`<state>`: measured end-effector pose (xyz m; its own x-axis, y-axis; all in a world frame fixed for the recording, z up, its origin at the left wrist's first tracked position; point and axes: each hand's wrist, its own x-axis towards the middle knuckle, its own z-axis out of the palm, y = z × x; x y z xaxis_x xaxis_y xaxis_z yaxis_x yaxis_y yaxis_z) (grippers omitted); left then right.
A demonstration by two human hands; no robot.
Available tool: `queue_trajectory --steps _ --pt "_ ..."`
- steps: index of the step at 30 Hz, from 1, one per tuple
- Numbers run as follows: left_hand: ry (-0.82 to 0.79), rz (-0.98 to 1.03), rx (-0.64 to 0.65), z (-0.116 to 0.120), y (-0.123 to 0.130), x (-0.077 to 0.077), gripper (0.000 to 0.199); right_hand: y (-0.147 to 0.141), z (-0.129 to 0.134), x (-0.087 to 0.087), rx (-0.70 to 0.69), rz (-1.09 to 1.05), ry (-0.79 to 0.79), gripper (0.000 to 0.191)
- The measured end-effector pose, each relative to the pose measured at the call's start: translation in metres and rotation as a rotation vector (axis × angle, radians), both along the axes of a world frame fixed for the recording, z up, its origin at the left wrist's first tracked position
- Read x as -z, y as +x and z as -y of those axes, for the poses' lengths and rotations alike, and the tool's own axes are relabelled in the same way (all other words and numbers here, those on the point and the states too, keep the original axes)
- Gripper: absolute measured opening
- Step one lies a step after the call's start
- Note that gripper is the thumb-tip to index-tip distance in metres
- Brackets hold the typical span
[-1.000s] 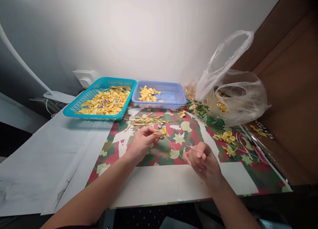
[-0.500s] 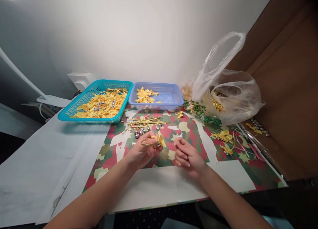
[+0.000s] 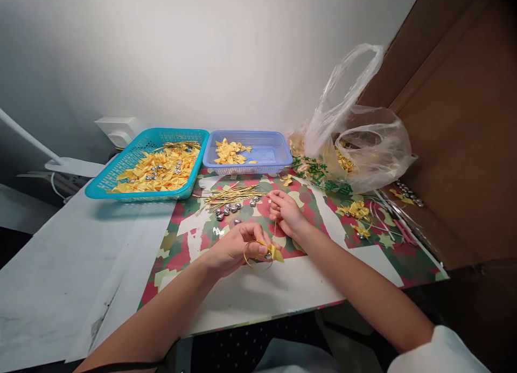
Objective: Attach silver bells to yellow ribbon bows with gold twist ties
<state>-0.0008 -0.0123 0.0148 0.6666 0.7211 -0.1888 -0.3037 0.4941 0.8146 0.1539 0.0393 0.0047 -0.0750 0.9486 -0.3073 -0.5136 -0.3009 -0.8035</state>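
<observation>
My left hand (image 3: 236, 248) pinches a yellow ribbon bow (image 3: 276, 253) between thumb and fingers. A silver bell (image 3: 268, 256) sits against the bow, and a thin gold cord (image 3: 247, 254) loops out below the fingers. Above and to the right, my right hand (image 3: 288, 215) is closed on the cord's other end, which stretches down toward the bow. Beyond the hands lie a bundle of gold cords (image 3: 230, 195) and several loose silver bells (image 3: 228, 209). One more bell (image 3: 237, 221) rests close to the left hand.
A teal basket (image 3: 97, 185) holds many yellow bows, bells and cords. Beside it, a blue basket (image 3: 274, 156) has fewer bows. A clear plastic bag (image 3: 375, 163) stands at the right. Finished-looking bows with bells (image 3: 357, 210) lie near white strips and a brown panel (image 3: 456, 146).
My right hand has moved up and away, drawing the cord out from the bow. My left hand has shifted down and right, with the bow turned lower. The view has shifted slightly.
</observation>
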Motion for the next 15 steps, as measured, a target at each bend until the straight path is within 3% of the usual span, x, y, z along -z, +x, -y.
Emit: queue_trajectory --steps 7,15 --pt "-0.092 0.03 -0.178 -0.002 0.005 -0.006 0.033 0.002 -0.011 -0.004 0.068 -0.023 0.019 0.027" --pt "-0.195 -0.07 -0.335 -0.007 0.006 -0.005 0.032 0.014 -0.016 0.007 0.082 -0.046 0.043 0.026"
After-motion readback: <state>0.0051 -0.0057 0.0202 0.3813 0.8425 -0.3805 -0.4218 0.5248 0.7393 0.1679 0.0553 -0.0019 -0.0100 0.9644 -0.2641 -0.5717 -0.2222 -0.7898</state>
